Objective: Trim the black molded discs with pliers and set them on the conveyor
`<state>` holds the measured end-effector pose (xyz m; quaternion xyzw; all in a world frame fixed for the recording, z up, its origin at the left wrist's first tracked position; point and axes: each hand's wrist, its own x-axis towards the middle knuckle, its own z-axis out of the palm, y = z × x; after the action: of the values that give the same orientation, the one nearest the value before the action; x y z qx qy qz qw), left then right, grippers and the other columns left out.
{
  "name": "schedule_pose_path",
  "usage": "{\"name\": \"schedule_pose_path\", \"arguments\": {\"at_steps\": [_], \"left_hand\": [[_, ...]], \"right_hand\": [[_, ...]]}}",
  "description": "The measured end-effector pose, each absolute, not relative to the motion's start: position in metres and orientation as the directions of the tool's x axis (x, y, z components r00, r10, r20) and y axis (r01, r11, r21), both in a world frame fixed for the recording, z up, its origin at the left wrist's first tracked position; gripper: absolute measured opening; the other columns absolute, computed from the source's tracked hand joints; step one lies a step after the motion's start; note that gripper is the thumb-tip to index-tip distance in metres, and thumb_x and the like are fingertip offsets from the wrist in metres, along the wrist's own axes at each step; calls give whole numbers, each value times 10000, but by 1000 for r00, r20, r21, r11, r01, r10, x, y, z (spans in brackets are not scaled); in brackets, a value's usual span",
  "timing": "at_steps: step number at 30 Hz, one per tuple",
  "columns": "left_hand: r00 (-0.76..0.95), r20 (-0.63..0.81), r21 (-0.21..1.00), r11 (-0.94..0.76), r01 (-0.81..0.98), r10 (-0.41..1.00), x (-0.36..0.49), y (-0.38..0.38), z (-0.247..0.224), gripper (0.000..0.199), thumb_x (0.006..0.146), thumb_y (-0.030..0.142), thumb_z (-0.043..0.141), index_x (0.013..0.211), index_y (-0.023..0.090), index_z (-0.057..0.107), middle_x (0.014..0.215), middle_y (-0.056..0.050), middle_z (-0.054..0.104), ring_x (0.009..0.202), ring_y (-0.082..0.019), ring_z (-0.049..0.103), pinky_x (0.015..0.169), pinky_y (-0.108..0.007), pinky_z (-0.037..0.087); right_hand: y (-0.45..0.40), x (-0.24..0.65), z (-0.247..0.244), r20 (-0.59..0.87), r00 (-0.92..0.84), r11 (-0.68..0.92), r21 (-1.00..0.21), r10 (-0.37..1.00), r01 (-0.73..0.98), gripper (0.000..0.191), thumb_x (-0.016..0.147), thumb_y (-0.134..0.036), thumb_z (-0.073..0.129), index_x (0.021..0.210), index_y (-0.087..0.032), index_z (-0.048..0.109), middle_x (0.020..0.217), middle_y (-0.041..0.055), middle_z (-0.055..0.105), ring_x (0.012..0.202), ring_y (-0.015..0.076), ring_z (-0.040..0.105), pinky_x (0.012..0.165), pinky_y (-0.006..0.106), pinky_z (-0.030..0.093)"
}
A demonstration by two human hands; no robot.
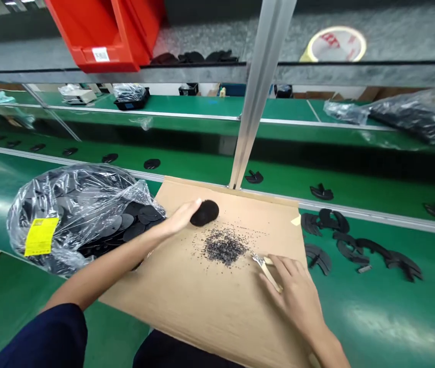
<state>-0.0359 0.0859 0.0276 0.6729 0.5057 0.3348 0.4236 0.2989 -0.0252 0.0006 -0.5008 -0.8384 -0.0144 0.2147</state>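
Pinching by the edge, the left hand seems placed to leave most of the disc exposed. Cutters are gripped in the right hand, tips by scraps between both hands. Cardboard is laid beneath, likely as catch-sheet. Beyond the hands, parts are spaced along a green belt.

The left hand holds a round black disc above the cardboard sheet, just behind the pile of small black bits. Right of the pile, the right hand grips cutters, their tips at its edge. Left of the pile lies a clear plastic bag of black discs; well right of it, curved black parts rest on the green surface.
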Motion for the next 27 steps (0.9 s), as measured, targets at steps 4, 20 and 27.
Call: {"name": "schedule_pose_path", "arguments": {"at_steps": [4, 20, 27], "left_hand": [[296, 147, 526, -328, 785, 944, -45, 165, 46, 468, 1067, 401, 289, 1255, 151, 637, 1220, -123, 693, 1158, -256, 616, 1055, -421, 485], [380, -78, 271, -348, 898, 922, -119, 211, 86, 305, 932, 336, 585, 1175, 177, 677, 1249, -102, 702, 1158, -257, 634, 980, -307, 470], [658, -192, 302, -594, 746, 728, -168, 57, 119, 306, 1011, 386, 510, 1227, 234, 664, 1235, -72, 723, 1092, -227, 691, 886, -275, 504]], "right_hand": [[-44, 306, -20, 412, -320, 426, -199, 854, 882, 374, 967, -446, 545, 1263, -225, 604, 1076, 124, 689, 1003, 315, 642, 828, 458, 536], [48, 313, 2, 480, -324, 490, -276, 816, 827, 346, 1010, -351, 430, 1222, -231, 676, 1277, 148, 633, 1209, 315, 616, 964, 508, 552], [250, 255, 20, 243, -318, 391, -371, 916, 842, 304, 958, -257, 492, 1035, -155, 768, 1206, 165, 713, 1218, 284, 619, 1097, 500, 456]]}}
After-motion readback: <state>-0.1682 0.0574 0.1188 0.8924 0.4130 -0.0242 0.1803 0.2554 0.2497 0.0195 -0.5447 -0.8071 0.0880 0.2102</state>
